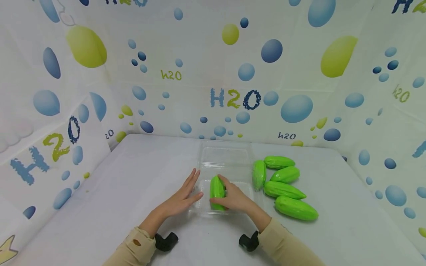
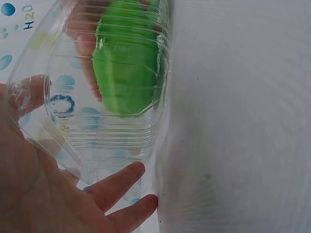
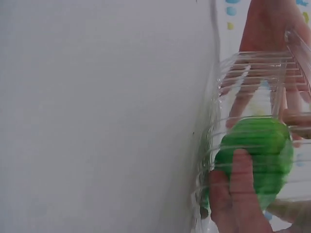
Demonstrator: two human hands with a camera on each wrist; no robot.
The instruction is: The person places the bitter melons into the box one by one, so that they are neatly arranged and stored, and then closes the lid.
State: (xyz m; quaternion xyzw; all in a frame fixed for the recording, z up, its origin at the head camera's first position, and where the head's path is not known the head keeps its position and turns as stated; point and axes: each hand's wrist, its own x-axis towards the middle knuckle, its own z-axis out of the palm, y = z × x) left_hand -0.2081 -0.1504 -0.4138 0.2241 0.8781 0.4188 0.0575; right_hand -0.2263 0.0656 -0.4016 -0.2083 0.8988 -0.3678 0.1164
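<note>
A clear plastic clamshell box [image 1: 203,212] lies with its lid [image 1: 226,157] folded back. My right hand [image 1: 234,197] holds a bright green, oblong, ridged vegetable [image 1: 217,188] inside the tray, thumb and fingers on its opposite sides. Through the box wall, the left wrist view shows the same green vegetable [image 2: 126,73] with fingers against it. Beside the box's left wall, my left hand [image 1: 182,199] has its fingers spread, thumb over the rim. In the left wrist view the left hand [image 2: 58,194] is extended alongside the clear wall; firm contact cannot be told.
Several more green vegetables [image 1: 283,189] lie in a loose group right of the box. A white-covered table [image 1: 133,177] spreads around it, with a printed curtain [image 1: 199,55] behind. Black wrist-worn devices [image 1: 167,242] sit under both wrists.
</note>
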